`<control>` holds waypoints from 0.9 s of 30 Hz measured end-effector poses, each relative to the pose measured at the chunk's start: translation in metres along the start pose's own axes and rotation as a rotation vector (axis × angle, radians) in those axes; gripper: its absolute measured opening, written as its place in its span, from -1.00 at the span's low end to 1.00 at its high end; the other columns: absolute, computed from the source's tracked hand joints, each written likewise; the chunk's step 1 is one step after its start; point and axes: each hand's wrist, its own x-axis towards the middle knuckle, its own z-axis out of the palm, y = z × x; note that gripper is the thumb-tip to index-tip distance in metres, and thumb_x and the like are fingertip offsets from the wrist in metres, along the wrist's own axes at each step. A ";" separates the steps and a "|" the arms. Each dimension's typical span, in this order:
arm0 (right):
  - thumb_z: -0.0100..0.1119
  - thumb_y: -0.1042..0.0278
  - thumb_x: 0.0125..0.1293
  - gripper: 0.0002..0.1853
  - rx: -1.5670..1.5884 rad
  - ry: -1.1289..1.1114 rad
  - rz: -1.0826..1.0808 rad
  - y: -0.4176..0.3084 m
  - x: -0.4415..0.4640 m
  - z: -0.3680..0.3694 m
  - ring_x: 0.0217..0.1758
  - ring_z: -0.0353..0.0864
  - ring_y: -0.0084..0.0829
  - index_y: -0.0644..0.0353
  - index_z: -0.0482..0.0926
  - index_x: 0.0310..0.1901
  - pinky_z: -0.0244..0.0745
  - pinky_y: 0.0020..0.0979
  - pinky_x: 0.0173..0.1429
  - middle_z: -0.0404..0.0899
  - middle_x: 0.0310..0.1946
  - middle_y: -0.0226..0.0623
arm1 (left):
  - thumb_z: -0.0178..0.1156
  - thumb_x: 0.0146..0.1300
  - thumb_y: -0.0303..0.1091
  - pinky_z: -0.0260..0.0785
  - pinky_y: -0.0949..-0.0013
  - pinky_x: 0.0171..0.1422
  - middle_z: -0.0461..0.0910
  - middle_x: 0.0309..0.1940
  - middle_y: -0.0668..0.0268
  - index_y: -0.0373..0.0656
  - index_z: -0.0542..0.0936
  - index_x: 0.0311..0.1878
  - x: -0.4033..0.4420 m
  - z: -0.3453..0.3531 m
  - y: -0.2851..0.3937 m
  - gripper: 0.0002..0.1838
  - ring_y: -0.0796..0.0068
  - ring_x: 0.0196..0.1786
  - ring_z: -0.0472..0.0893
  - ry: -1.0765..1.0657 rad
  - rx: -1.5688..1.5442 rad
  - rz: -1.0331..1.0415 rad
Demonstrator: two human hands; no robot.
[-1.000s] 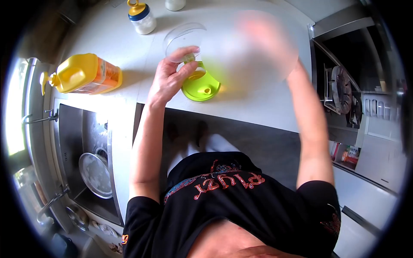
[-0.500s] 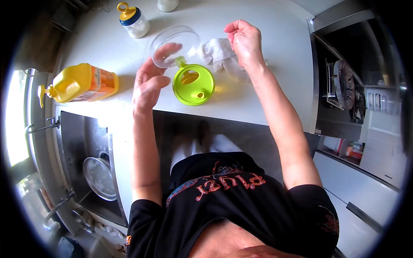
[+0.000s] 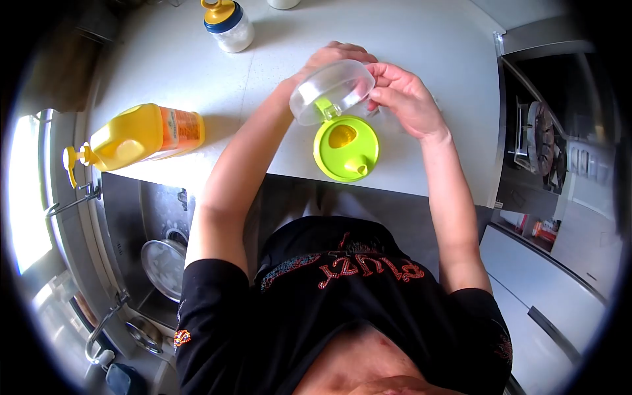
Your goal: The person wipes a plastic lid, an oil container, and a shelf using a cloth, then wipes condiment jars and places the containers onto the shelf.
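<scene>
A round green lid with a spout and a cut-out opening sits on a container on the counter; yellow shows through the opening. From its far edge a clear domed cover stands tilted up on a green hinge. My left hand reaches behind the cover, its fingers mostly hidden. On the other side, my right hand has thumb and fingers drawn together at the cover's right edge; whether they grip the rim or something behind it is hidden.
A yellow pump bottle lies or leans at the left, by the sink with a round metal lid in it. A jar with a yellow-and-blue top stands at the back. The stove is on the right.
My left hand has moved right, from beside the green lid to behind the clear cover. My right hand has come down to the cover's edge. The white cloth is now almost wholly hidden.
</scene>
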 end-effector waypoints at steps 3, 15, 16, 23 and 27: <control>0.19 0.40 0.14 -0.52 0.114 -0.085 -0.076 -0.009 -0.001 0.019 -0.01 0.45 -0.56 0.26 0.34 0.11 0.32 -0.51 0.13 0.50 -0.10 -0.34 | 0.22 -0.15 -0.22 0.33 0.36 -0.05 0.55 -0.24 0.31 -0.02 0.58 -0.36 -0.005 0.008 -0.012 -0.78 0.39 -0.13 0.49 0.022 0.059 0.065; 0.18 0.19 0.20 -0.67 -0.046 -0.234 -0.115 0.003 0.016 0.041 -0.16 0.47 -0.60 0.25 0.52 -0.11 0.36 -0.58 -0.01 0.54 -0.24 -0.41 | 0.12 0.12 -0.48 0.36 0.41 0.03 0.54 -0.12 0.27 -0.30 0.50 -0.05 -0.088 -0.029 0.073 -0.70 0.45 -0.09 0.51 0.592 -0.351 -0.514; 0.14 0.20 0.23 -0.70 -0.058 -0.245 -0.135 0.005 0.016 0.041 -0.17 0.47 -0.60 0.25 0.53 -0.14 0.37 -0.59 -0.03 0.55 -0.27 -0.42 | 0.12 0.13 -0.48 0.35 0.41 0.05 0.53 -0.09 0.25 -0.32 0.49 -0.04 -0.089 -0.028 0.093 -0.71 0.45 -0.07 0.51 0.648 -0.530 -0.544; -0.08 0.33 0.36 -0.79 -0.136 -0.032 -0.361 0.019 0.012 0.051 -0.19 0.46 -0.62 0.25 0.52 -0.20 0.35 -0.58 -0.03 0.55 -0.30 -0.43 | 0.21 0.12 -0.44 0.32 0.41 0.08 0.53 -0.10 0.25 -0.26 0.51 -0.06 -0.092 0.020 0.138 -0.71 0.46 -0.05 0.49 0.750 -0.396 -0.486; -0.06 0.33 0.35 -0.82 -0.359 0.177 -0.429 0.021 -0.001 0.064 -0.27 0.42 -0.67 0.21 0.52 -0.24 0.33 -0.62 -0.13 0.55 -0.33 -0.45 | 0.18 0.16 -0.43 0.33 0.46 0.05 0.55 -0.18 0.27 -0.24 0.49 -0.05 -0.097 0.038 0.138 -0.73 0.51 -0.12 0.51 1.051 -0.299 -0.472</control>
